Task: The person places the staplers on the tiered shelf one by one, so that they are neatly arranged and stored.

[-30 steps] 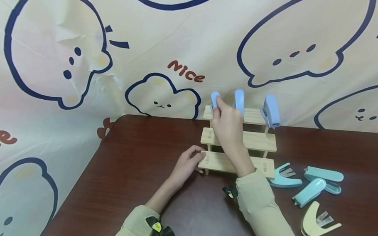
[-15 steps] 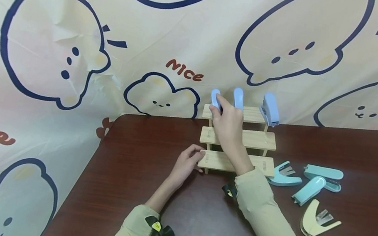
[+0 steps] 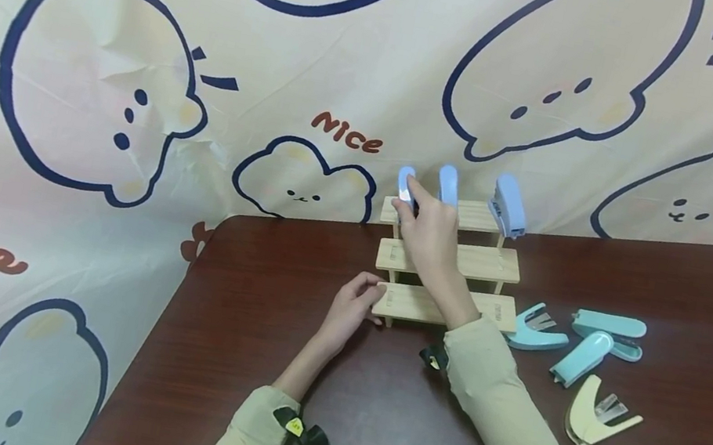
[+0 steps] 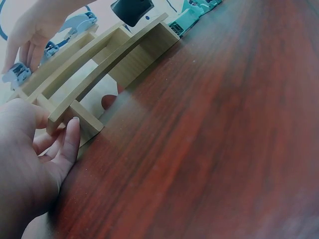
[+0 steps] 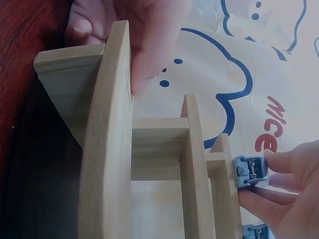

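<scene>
Dark counter beneath the rack.
My right hand pinches its top-left stapler, my left hand grips its front-left corner; jerking that corner could topple the stapler.

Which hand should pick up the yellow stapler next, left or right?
Probably the right hand: the yellow stapler lies right of the wooden rack. It would first have to release the leftmost blue stapler it pinches. The left hand holds the rack's opposite, left end.
</scene>
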Available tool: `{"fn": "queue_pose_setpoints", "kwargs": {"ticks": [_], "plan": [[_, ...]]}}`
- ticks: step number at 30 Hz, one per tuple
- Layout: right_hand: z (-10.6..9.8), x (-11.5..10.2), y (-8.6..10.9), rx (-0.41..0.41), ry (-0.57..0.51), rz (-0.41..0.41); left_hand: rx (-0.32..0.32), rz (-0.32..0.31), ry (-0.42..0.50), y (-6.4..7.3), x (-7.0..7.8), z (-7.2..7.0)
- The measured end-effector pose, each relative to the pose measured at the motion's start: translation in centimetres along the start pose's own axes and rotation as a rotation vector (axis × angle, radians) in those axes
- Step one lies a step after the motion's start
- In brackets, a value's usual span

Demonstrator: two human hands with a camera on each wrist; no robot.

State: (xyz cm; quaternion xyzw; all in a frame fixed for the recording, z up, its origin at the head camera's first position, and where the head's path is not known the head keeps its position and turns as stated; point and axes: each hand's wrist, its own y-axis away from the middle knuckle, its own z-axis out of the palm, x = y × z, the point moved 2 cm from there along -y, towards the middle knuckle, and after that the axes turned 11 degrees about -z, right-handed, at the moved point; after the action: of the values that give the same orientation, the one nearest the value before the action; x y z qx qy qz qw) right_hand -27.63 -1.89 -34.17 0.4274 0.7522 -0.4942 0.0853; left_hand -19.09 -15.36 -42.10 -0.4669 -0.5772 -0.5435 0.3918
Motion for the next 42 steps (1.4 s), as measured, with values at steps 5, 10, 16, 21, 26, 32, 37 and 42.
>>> {"fn": "queue_pose_setpoints", "kwargs": {"ticks": [5, 10, 16, 21, 26, 32, 37, 42], "plan": [[0.0, 0.0, 0.0, -0.015, -0.002, 0.014, -0.001, 0.001, 0.000, -0.2, -0.3, -0.1], [0.0, 0.0, 0.0, -0.001, -0.004, 0.013, 0.002, -0.004, -0.002, -2.0, -2.2, -0.3], [0.1, 0.0, 0.0, 0.019, -0.002, -0.003, 0.014, 0.015, 0.001, -2.5, -2.9, -0.3], [0.0, -0.1, 0.0, 0.027, -0.004, -0.004, 0.019, 0.013, -0.003, -2.4, -2.8, -0.3], [0.0, 0.0, 0.0, 0.033, 0.001, -0.009, 0.018, 0.007, 0.002, -2.5, -2.8, -0.3], [0.1, 0.1, 0.0, 0.043, 0.002, -0.014, 0.012, -0.007, 0.001, -2.4, -2.5, -0.2], [0.2, 0.1, 0.1, 0.033, 0.007, -0.013, 0.005, -0.018, -0.018, -1.9, -1.8, -0.2], [0.2, 0.1, 0.2, 0.013, 0.013, -0.006, 0.005, -0.022, -0.011, -1.9, -2.0, -0.2]]}}
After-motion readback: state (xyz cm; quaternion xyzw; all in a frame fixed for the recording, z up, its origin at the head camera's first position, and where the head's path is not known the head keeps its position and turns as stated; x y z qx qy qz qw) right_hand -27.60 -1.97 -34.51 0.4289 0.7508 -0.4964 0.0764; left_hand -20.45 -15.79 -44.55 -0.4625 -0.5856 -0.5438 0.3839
